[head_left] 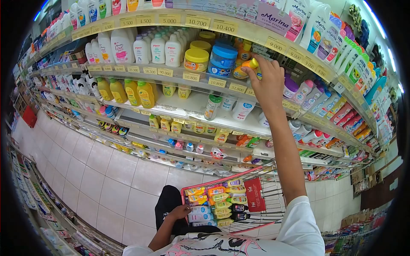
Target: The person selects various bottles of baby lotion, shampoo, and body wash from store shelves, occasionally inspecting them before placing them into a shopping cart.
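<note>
My right hand (270, 77) reaches up to a shelf with its fingers closed round a small yellow-orange bottle (247, 69). The bottle is tilted, and another orange bottle (244, 52) stands just behind it. Blue-lidded jars (224, 54) are to the left of this hand, and a purple-capped container (291, 86) is to its right. Low in the view, my left hand (179, 212) is closed at the red rim of the shopping cart (183, 197). Rows of bottles lie in the cart, among them a pale blue-and-white bottle (200, 216) close to my left fingers.
Tiered shelves (171, 72) with price tags curve across the view, holding white lotion bottles (172, 50), yellow-lidded jars (196, 59) and yellow bottles (146, 94). A red sign (255, 194) hangs on the cart's wire side. Tiled floor (106, 187) runs left, beside another shelf (32, 187).
</note>
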### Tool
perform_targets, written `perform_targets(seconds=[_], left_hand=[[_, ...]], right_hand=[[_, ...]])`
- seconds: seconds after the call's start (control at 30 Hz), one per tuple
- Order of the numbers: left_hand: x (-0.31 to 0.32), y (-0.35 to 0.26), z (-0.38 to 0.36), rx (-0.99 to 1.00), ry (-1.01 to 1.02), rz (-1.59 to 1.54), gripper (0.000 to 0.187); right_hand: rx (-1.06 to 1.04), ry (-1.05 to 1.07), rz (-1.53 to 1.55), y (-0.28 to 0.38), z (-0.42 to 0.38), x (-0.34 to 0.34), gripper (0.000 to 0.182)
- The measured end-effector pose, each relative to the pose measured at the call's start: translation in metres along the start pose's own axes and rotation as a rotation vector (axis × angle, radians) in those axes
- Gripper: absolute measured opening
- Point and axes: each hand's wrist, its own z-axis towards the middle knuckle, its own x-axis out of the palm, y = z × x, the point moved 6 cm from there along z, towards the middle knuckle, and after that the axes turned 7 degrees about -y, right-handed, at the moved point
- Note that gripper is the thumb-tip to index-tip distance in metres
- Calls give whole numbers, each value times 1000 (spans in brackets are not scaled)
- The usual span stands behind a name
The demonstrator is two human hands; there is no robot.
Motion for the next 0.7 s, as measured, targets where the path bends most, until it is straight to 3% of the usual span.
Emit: perform_targets(seconds=[0.13,0.7], left_hand=[[1,1,-2,-44,24,-17,44],[-3,-6,0,-38,22,-13,45]], right_hand=[[-3,83,-163,-4,9,13,42],[134,407,-58,-40,36,40,51]])
